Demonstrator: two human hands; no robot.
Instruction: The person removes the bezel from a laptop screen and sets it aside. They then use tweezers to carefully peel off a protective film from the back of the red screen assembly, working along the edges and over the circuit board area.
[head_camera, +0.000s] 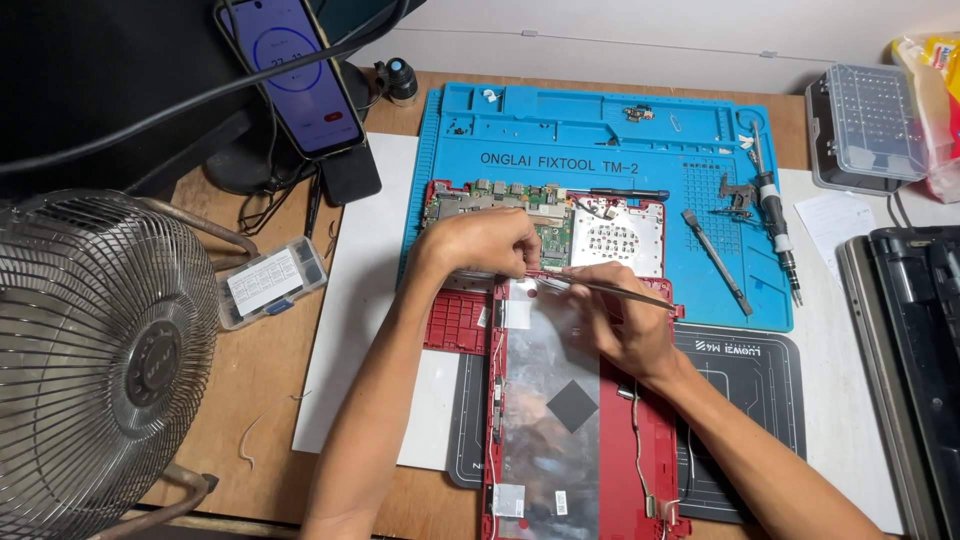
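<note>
Two bare hands meet over a stripped-down red laptop (580, 440) lying on dark mats, its silver-backed screen panel (548, 400) nearest the viewer. The right hand (615, 315) has its fingers closed on slim metal tweezers (610, 290), tips pointing left toward the hinge line. The left hand (485, 243) pinches something small there; what it grips is hidden by the fingers. Work looks well underway: the case is open, the green circuit board (500, 205) lies exposed, and loose thin cables trail along the right edge. Farther back, on the blue work mat (600, 130), lie a screwdriver (775, 220), a pry tool (715, 260) and a removed hinge bracket (737, 195). How many screws or parts remain is hard to judge; the laptop's near end is cut off.
</note>
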